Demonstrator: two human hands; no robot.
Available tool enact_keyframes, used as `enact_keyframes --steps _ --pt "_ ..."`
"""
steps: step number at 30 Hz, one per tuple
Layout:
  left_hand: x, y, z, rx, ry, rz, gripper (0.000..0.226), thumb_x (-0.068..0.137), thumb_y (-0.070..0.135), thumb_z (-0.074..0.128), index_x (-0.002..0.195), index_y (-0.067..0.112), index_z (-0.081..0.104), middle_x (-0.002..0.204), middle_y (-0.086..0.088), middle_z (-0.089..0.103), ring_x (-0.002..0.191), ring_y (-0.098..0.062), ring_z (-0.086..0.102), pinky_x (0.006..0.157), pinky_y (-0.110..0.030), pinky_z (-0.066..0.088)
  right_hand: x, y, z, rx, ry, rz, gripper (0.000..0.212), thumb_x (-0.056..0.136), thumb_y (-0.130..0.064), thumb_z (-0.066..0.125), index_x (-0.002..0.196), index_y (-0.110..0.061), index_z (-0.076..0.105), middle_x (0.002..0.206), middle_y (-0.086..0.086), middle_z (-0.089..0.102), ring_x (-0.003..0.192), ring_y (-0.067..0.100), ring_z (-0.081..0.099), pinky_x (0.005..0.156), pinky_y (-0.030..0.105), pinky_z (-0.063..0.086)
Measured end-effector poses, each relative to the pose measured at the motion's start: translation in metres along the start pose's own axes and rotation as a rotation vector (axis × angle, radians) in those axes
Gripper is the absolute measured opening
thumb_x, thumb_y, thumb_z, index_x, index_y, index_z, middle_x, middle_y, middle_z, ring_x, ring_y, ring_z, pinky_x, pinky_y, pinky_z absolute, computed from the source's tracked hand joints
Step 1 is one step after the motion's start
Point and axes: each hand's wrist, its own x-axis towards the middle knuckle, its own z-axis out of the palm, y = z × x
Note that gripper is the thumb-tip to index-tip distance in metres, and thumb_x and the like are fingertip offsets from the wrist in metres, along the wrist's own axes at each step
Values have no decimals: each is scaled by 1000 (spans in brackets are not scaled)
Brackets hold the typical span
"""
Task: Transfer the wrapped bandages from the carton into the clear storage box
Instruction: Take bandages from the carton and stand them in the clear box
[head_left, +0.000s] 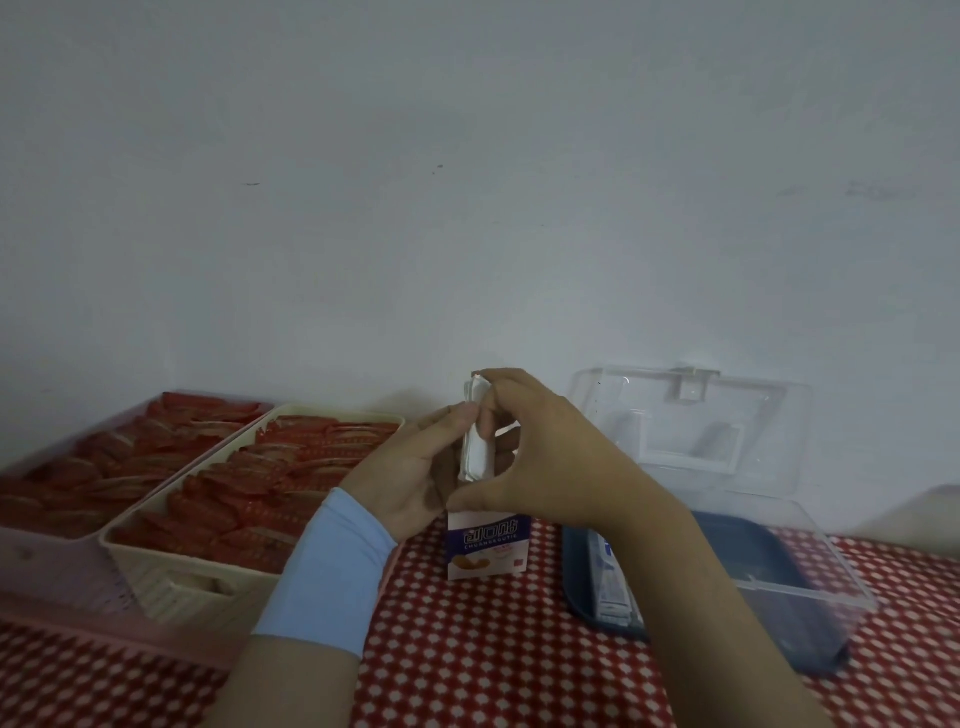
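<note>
White wrapped bandages (477, 441), a small stack, stand upright just above the open carton (488, 548). My right hand (543, 452) pinches them, fingers on top and thumb below. My left hand (410, 480) grips the stack too, thumb on its side and fingers behind. The carton stands on a red-and-white cloth (493, 660), and the clear storage box (800, 582), lid raised, sits just to its right.

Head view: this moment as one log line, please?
bandages above carton | right hand grips bandages | left hand holds them | clear storage box open
</note>
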Motion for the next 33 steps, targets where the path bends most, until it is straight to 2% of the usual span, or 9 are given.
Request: enact_keyframes --steps 5,8,11,15,19,23,27,30,33 --pt "-4 -1 2 40 -51 -5 33 89 22 55 108 -3 64 99 -15 74 84 -24 74 65 -31 59 -6 -4 -5 116 -128 127 56 56 -39 94 90 -26 51 98 -12 62 86 7 67 76 32 60" --pt "-4 -1 1 70 -49 -20 40 91 21 58 119 -7 61 113 -20 69 91 -26 71 68 -33 60 -9 -4 -14 346 -185 208 30 82 -31 79 96 -16 57 98 -2 69 85 14 69 79 32 58" --pt "-3 -3 1 30 -95 -75 54 85 19 75 128 -8 55 111 -22 65 89 -29 70 69 -36 59 -8 5 -25 455 -22 223 9 98 -11 59 105 -12 65 95 5 71 85 19 68 86 38 56" --pt "-6 -6 13 94 -203 -127 52 82 16 78 122 -6 54 101 -15 68 85 -28 68 74 -36 58 -13 7 -46 383 18 281 35 92 -4 68 122 -21 67 88 1 76 88 14 71 92 28 55" --pt "-12 -11 37 161 -132 -138 33 89 12 66 117 -4 58 95 -14 72 76 -24 71 65 -32 59 -27 3 -67 359 -66 351 17 86 -4 74 101 -13 80 92 0 78 92 11 73 88 20 55" --pt "-12 -17 56 403 58 -96 27 91 8 63 113 -8 62 98 -19 75 85 -29 75 75 -37 63 -37 0 -83 186 -45 385 11 85 -9 75 90 -15 82 82 -2 78 71 1 65 68 12 49" --pt "-11 -23 72 1053 249 172 5 83 22 77 81 22 72 76 7 74 74 -9 69 70 -23 55 -45 2 -96 40 -37 416 18 85 -13 73 68 -18 75 58 -8 57 53 5 46 60 22 40" --pt "-14 -27 91 1100 230 217 8 83 23 76 79 28 72 74 13 72 65 4 64 65 -13 49 -52 2 -104 31 5 430 14 85 -11 70 72 -5 72 62 1 54 60 13 47 63 31 43" --pt "-11 -28 104 1053 249 233 1 84 22 76 84 22 77 81 3 76 67 0 64 68 -19 53 -58 2 -110 105 95 472 16 87 -8 67 71 -8 69 61 -3 58 59 13 53 64 33 51"
